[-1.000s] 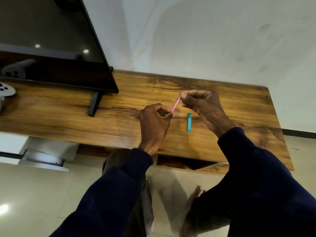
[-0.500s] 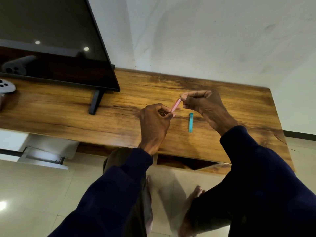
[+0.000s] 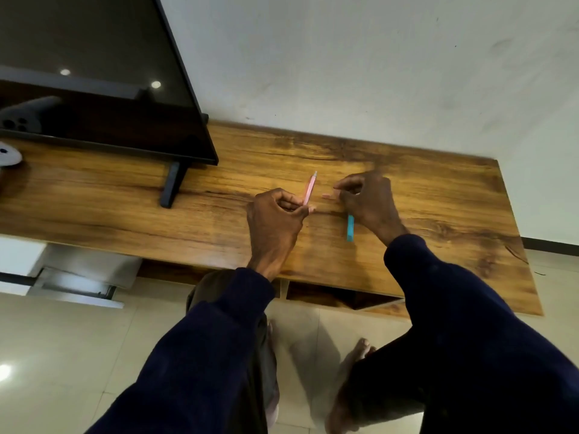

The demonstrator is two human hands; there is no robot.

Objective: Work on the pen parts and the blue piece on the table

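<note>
Left hand (image 3: pixel 275 220) grips the pink pen (image 3: pixel 310 187) mid-frame, tip up; right hand (image 3: pixel 366 198) pinches its pink cap (image 3: pixel 329 196) just beside, hands apart. Cap is small, so a loose pinch could drop it onto the worktop (image 3: pixel 438 195) or, w/ a bounce, off the near edge to the floor. Blue pen (image 3: pixel 350 227) lies under the right wrist, could get knocked; TV (image 3: pixel 94 73) crowds upper left, open room at right.

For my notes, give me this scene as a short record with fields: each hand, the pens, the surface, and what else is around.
left hand: grips pink pen, tip pointing up and away
right hand: pinches small pink cap
teal pen: lying on table, beside right hand
table: wooden, against wall
television: on table, left
white controller: far left edge
</note>
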